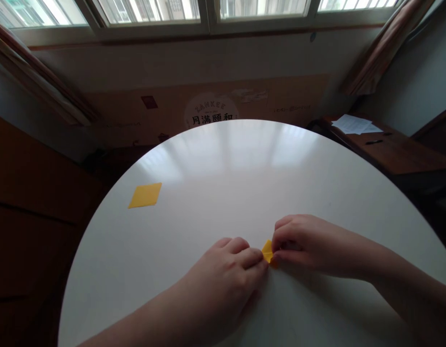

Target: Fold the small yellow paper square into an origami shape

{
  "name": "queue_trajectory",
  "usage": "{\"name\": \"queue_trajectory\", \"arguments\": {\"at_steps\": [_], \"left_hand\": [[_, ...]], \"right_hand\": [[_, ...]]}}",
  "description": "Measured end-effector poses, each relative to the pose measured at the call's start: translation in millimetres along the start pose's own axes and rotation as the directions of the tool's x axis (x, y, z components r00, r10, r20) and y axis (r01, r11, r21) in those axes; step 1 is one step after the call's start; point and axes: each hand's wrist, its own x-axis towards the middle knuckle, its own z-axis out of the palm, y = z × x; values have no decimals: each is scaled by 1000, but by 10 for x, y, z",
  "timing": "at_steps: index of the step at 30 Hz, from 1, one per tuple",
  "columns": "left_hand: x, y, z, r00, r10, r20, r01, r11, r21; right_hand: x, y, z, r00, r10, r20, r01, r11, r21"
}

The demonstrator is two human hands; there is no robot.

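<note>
Well, the round white desk (237,183) fills most of the room by the window, with a dark side table (407,154) carrying white papers (355,124) off to the right. The left hand (226,270) and right hand (302,243) meet near the front edge. A flat yellow sheet (145,195) lies well apart, at the left. Between the hands sits a small folded yellow paper (268,251). The right fingers pinch it closed; the left fingers curl against its edge, gripping or only pressing, I cannot tell. It looks like a crease being set, and so small a piece calls for steady fingertip pressure.
</note>
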Motion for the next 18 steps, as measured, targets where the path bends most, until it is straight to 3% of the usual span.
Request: {"name": "queue_trajectory", "arguments": {"at_steps": [18], "left_hand": [[52, -29, 44, 1000, -10, -25, 11, 998, 67]], "right_hand": [[31, 19, 63, 988, 152, -33, -154, 987, -37]]}}
